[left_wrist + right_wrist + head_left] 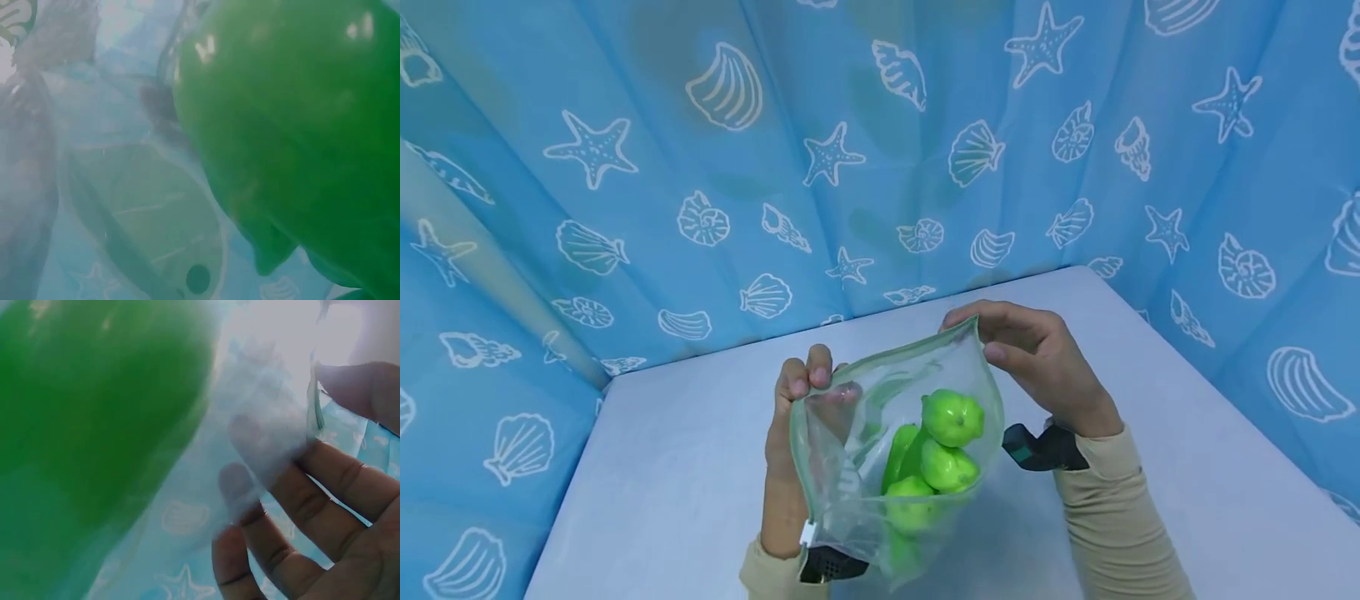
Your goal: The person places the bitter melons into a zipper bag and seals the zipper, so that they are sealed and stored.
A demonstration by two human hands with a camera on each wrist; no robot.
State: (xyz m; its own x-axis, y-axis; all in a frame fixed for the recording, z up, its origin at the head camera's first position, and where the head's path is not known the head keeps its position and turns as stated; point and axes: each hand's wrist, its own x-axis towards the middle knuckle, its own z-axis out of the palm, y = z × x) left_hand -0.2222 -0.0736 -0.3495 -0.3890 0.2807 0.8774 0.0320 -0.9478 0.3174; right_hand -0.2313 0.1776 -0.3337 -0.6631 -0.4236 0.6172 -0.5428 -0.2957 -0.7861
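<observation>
Bag [850, 467] of peppers [951, 417] between both pinching hands

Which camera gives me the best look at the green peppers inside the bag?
The head view: it shows the green peppers stacked inside the clear zip bag, held up at its top edge by the left hand and right hand. Both wrist views show only a blurred green mass through plastic.

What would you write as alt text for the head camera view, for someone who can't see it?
Two hands hold a clear zip bag of green peppers above a pale table: the left hand pinches one top corner, the right hand pinches the other. A blue curtain printed with shells and starfish hangs behind.
</observation>
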